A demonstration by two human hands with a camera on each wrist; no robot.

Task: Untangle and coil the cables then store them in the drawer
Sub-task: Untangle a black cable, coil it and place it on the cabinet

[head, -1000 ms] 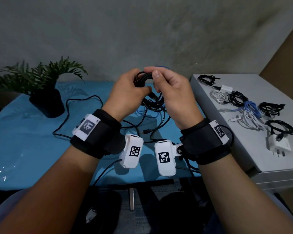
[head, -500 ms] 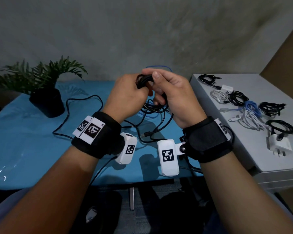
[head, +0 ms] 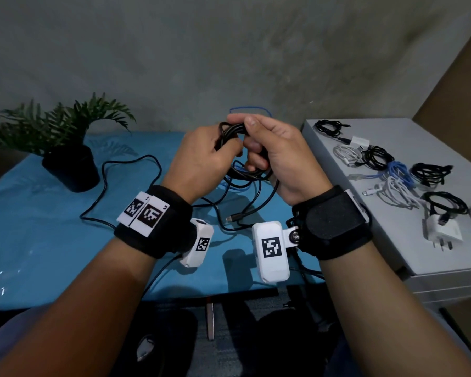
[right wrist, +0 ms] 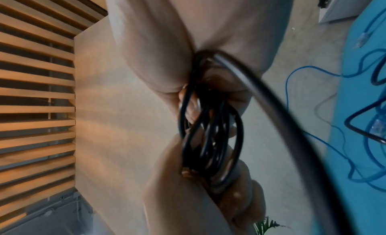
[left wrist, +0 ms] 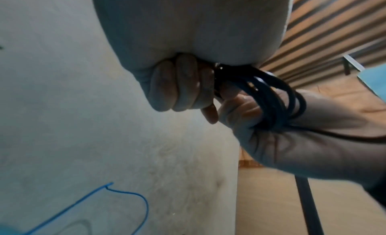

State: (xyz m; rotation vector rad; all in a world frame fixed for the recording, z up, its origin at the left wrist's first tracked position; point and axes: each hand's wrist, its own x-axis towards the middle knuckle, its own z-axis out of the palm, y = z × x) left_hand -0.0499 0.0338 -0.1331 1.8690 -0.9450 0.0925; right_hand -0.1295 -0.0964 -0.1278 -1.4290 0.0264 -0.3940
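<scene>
Both wrists drop lower, coil turning between them.
Your left hand (head: 201, 156) and right hand (head: 278, 156) grip the black cable (head: 230, 131); coiling continues, next wrap the loose tail.

Bare forearms with black wrist straps and white camera boxes

The left wrist strap (head: 158, 221) carries two white tags printed with black square codes; the right wrist strap (head: 335, 221) is plain black cloth. A white camera box (head: 269, 251) with one code hangs from a screwed bracket (head: 294, 236); a smaller box (head: 197, 243) hangs from the left wrist.

Blue table (head: 38, 240) with potted plant (head: 65, 148), loose black cable (head: 120, 170), grey cabinet top (head: 392, 240) with coiled cables (head: 397, 170)
</scene>
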